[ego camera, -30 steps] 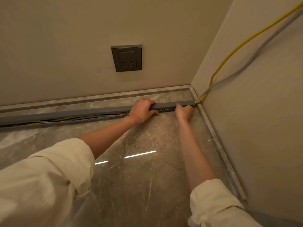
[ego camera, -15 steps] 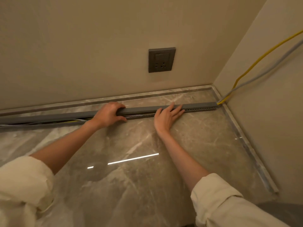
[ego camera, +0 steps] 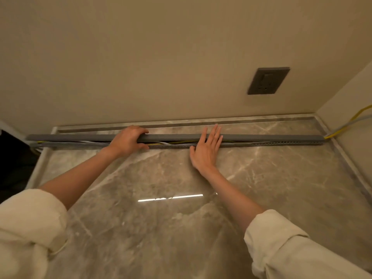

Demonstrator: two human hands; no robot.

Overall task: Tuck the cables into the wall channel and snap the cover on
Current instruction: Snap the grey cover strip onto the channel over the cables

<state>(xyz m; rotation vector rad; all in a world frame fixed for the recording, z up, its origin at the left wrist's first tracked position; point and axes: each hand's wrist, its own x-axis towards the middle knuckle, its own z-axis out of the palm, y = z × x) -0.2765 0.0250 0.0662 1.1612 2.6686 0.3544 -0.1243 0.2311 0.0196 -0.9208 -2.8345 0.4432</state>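
Left hand (ego camera: 128, 140) curls round the long grey plastic cover strip (ego camera: 261, 137); right hand (ego camera: 206, 151) lies flat, fingers straight across it — yellow and grey cables (ego camera: 171, 143) between the hands, under the strip.

no readable text, label, brand or number anywhere, not even on the wall socket (ego camera: 268, 81)

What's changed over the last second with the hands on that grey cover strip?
Both hands worked leftward along the long grey plastic cover strip, away from the corner. The right hand went from curled at the strip's right end to flat, fingers straight across it. The left hand still grips the strip. The yellow and grey cables still show in the gap beneath; the right end stays closed.
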